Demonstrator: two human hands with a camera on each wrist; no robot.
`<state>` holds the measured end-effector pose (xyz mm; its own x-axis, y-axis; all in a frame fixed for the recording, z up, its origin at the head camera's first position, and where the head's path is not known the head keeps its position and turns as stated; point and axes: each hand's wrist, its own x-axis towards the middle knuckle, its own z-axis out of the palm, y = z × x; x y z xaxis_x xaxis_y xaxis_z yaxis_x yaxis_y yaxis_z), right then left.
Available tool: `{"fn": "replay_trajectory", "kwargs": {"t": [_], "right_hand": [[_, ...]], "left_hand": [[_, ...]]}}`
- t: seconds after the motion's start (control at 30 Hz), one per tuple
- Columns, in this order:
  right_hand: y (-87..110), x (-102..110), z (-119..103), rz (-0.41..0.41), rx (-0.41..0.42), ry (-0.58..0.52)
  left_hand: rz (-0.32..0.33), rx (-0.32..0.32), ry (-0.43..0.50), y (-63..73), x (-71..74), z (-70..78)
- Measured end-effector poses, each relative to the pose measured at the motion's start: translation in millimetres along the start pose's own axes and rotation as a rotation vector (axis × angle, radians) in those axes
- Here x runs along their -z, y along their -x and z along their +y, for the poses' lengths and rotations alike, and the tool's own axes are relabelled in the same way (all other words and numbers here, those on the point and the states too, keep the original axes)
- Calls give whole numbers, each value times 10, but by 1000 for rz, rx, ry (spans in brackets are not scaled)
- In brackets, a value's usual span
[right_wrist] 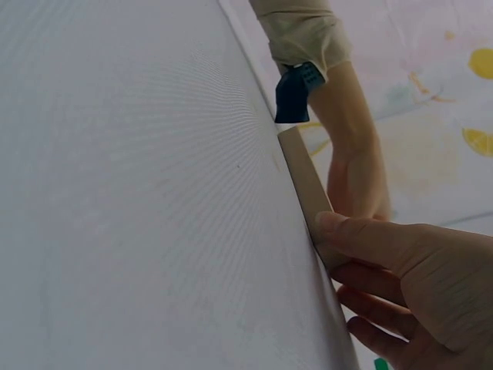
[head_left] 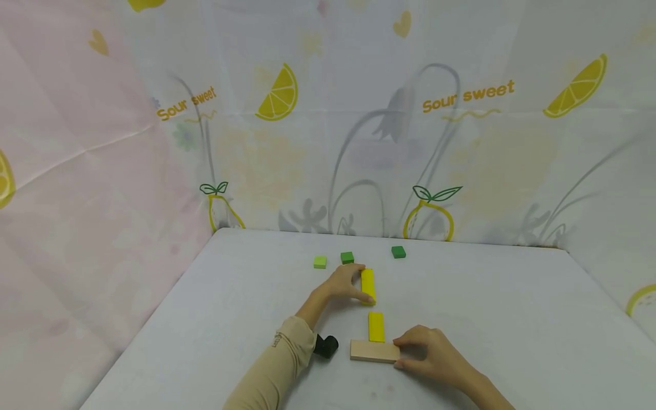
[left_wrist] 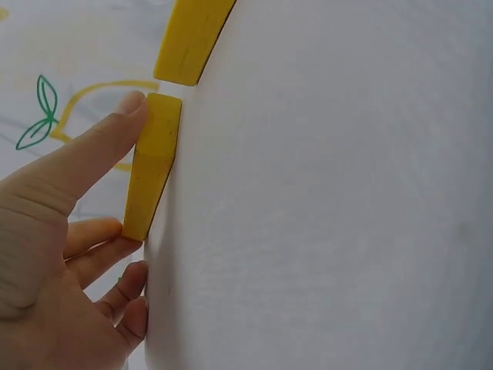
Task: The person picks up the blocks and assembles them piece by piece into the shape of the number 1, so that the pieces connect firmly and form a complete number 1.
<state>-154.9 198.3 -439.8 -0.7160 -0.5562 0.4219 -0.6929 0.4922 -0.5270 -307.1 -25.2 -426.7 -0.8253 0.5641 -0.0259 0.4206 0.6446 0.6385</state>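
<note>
My left hand (head_left: pixel 344 283) pinches a yellow block (head_left: pixel 368 286) lengthwise, thumb at its near end and fingers at its far end. In the left wrist view this yellow block (left_wrist: pixel 152 158) stands close to the end of a second yellow block (left_wrist: pixel 192 38). Nearer to me, the second yellow block (head_left: pixel 376 326) lies flat on the table with its near end at a plain wooden block (head_left: pixel 374 351). The right hand (head_left: pixel 433 356) grips the right end of that crosswise wooden block (right_wrist: pixel 303 173) between thumb and fingers.
Beyond the left hand lie a light green block (head_left: pixel 320 262) and a dark green block (head_left: pixel 347 257). Another dark green block (head_left: pixel 398 252) sits farther right. A black device (head_left: pixel 326 346) is at the left sleeve cuff. Printed fabric (head_left: pixel 328 142) hangs behind the white table (head_left: pixel 512 319).
</note>
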Motion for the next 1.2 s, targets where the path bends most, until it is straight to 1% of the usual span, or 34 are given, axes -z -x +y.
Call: {"fn": "replay_trajectory", "kwargs": {"t": [0.13, 0.23, 0.5, 0.73, 0.93, 1.2], "right_hand": [[-2, 0, 3, 1, 8, -4], [-3, -4, 9, 5, 17, -5], [0, -6, 15, 3, 14, -2], [0, -2, 9, -3, 2, 16], [3, 1, 5, -11, -8, 14], [7, -8, 20, -7, 5, 18]], "left_hand": [[1, -6, -23, 32, -5, 51], [-3, 1, -22, 47, -12, 70], [-6, -5, -21, 64, -16, 83], [-15, 0, 19, 95, -2, 91], [-18, 3, 8, 113, -18, 87], [-15, 7, 19, 129, -35, 85]]}}
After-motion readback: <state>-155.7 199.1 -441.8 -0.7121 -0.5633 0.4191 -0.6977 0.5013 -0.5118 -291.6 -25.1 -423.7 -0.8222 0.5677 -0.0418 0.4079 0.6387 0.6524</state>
